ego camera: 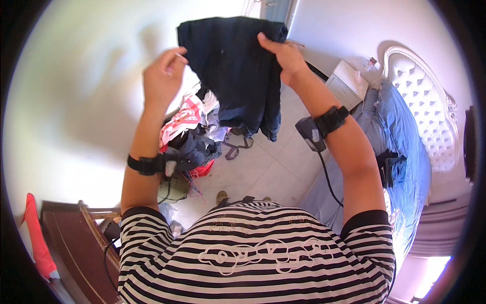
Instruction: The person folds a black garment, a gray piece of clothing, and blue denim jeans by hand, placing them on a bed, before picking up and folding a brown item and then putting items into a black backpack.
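Note:
A dark navy garment [235,68], seemingly denim, hangs folded in front of me, its lower edge looking frayed. My right hand [288,57] grips its upper right part, thumb across the front. Beside the upper left edge is my left hand [163,78], fingers curled and something small and white at the fingertips. Whether those fingers hold the cloth cannot be made out. Just past my right hand a thin stick-like end [296,43] pokes out. Behind and below the garment lies a heap of mixed clothes [190,129], partly covered by it.
At right stands a bed with blue bedding [406,125] and a tufted headboard [421,98]; dark clothing [391,167] lies on it. A white nightstand [345,85] is in the corner. Brown wooden furniture [72,247] stands lower left. Straps with cabled devices [311,133] circle my forearms.

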Action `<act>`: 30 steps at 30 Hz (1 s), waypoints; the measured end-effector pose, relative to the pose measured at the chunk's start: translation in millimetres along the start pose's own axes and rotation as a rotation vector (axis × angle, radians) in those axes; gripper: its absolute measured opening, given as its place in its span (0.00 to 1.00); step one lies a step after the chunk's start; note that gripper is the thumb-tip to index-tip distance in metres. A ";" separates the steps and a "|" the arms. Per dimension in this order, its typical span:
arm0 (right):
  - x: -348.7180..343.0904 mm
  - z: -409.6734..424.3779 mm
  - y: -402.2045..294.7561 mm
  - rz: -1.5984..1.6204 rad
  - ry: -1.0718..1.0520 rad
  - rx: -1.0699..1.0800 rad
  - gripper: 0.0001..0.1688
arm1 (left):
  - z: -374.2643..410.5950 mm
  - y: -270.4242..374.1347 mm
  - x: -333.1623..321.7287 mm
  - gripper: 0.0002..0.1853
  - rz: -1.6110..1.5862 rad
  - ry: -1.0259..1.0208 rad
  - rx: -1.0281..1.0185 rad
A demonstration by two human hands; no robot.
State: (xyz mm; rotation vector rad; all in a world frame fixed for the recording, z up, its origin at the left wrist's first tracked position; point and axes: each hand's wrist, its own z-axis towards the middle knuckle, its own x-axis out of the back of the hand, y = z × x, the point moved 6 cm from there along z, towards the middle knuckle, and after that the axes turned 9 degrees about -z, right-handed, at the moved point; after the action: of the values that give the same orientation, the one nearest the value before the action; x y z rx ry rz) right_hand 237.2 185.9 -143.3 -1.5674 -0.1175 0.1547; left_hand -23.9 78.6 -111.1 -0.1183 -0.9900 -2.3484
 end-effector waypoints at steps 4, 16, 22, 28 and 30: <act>39.0 1.8 -37.7 0.218 0.043 0.011 0.32 | -75.4 -93.1 -85.6 0.13 0.005 -0.284 0.212; 121.7 -32.4 -75.8 0.177 0.277 0.105 0.21 | -217.2 -161.6 -342.7 0.28 -1.067 -0.575 0.975; 176.0 -33.2 -79.8 0.240 0.400 0.117 0.20 | -238.0 -173.1 -316.8 0.28 -1.506 -0.252 1.291; 207.4 -40.4 -72.2 0.295 0.528 0.102 0.20 | -255.8 -152.5 -261.8 0.16 -1.370 -0.077 1.453; 200.0 -39.4 -68.7 0.261 0.508 0.089 0.20 | -254.3 -157.6 -258.5 0.14 -1.157 -0.077 1.387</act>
State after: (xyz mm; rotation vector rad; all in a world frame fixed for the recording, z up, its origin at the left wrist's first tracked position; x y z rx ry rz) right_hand 442.5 181.8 -79.3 -1.4840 0.4873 -0.0376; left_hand 139.0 117.1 -469.3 1.1485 -2.9817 -1.7516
